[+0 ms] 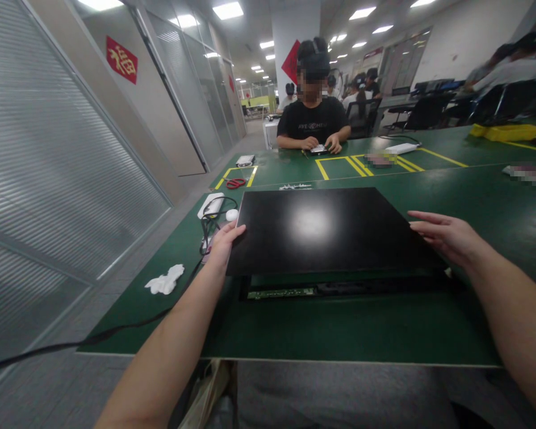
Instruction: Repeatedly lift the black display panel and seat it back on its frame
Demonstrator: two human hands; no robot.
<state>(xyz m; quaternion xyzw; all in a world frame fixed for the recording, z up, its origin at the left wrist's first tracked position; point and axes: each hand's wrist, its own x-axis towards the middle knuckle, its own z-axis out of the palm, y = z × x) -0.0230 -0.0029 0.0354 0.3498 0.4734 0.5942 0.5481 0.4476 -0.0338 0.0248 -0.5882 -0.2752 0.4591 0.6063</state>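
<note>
A large flat black panel (321,229) lies on the green table (330,333) in front of me, its near edge raised above a thin frame with a green circuit strip (280,293). My left hand (226,238) holds the panel's left edge, thumb on top. My right hand (444,235) rests at the panel's right edge with fingers stretched out and apart.
A crumpled white cloth (165,280), a white power strip (211,205) with a black cable and a small white round object (231,215) lie at the left. Red scissors (236,183) lie farther back. A person in a black shirt (312,122) works opposite.
</note>
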